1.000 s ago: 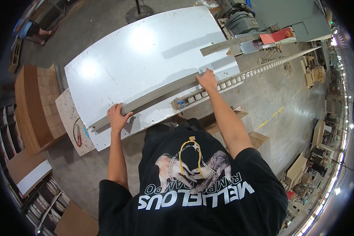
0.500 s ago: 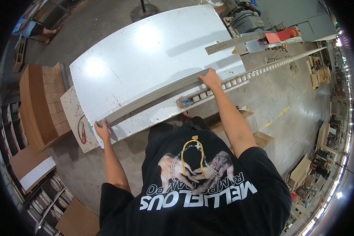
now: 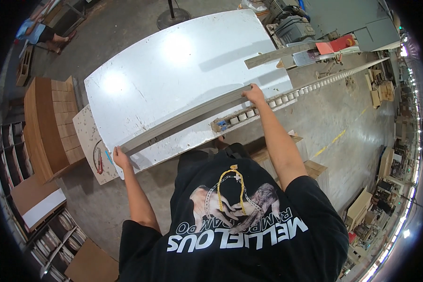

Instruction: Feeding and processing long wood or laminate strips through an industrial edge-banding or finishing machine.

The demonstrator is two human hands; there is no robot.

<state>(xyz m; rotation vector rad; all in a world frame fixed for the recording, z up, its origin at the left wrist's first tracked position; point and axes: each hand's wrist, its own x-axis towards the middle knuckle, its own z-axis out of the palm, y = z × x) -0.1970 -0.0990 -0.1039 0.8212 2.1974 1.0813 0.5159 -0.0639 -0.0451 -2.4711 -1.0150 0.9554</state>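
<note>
A long, narrow stack of grey strips (image 3: 188, 115) lies slantwise across the white tabletop (image 3: 150, 89). At its near left end, my left hand (image 3: 121, 159) is closed on the end of the strips, with the thumb and fingers pressed round it. My right hand (image 3: 254, 95) grips the far right end, close to the roller rail. A dark gap or shadow runs along the stack's near side. Beyond my right hand, another grey-brown strip (image 3: 277, 55) extends toward the machine.
A rail of white rollers (image 3: 277, 100) runs off to the right. A grey machine with a red guard (image 3: 334, 44) stands at the far right. Red-handled pliers (image 3: 100, 164) lie on a side board. Stacked brown panels (image 3: 47, 127) stand left; a person (image 3: 37, 34) sits farther back.
My left hand's fingers have drawn in on the end of the strips. My right hand has shifted slightly rightward and nearer, still at the other end.
</note>
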